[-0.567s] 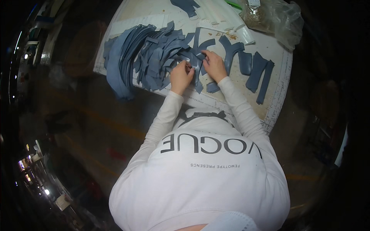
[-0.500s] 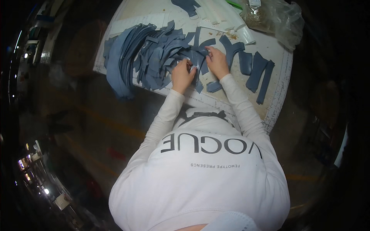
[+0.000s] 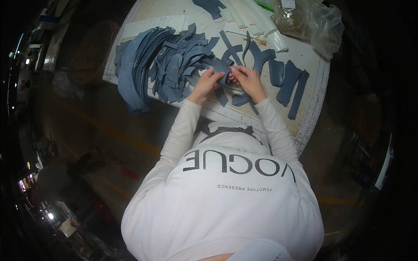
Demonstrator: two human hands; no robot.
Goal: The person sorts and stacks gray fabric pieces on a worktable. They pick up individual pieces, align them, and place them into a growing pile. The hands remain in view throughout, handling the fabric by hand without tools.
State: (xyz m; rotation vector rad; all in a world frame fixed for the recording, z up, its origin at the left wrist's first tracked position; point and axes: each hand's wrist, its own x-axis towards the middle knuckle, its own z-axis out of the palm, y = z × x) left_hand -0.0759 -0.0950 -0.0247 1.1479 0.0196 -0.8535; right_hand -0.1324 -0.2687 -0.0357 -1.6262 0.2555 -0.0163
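Between my two hands is a blue-grey piece of leather-like material (image 3: 222, 66), lifted a little off the table. My left hand (image 3: 206, 86) pinches its near left edge, thumb on top. My right hand (image 3: 249, 82) has thumb and fingers closed on its right side; the fingertips are partly hidden. Left of my hands lies a loose heap of small blue-grey cut pieces (image 3: 176, 67). Beyond that heap, a thick bundle of long curved strips (image 3: 136, 76) hangs over the table's near edge. Single pieces, among them a straight strip (image 3: 298, 95), lie spread out to the right.
The pale table (image 3: 314, 93) has a rounded right side. At its far right sits a clear plastic bag (image 3: 324, 28) near a bag of brownish material (image 3: 291, 19). White rolled sheets (image 3: 257, 19) and another blue-grey piece (image 3: 211, 8) lie at the back.
My hands have come closer together and toward me, with the blue-grey piece now raised between them. A narrow strip near my right wrist now sticks out over the table's near side.
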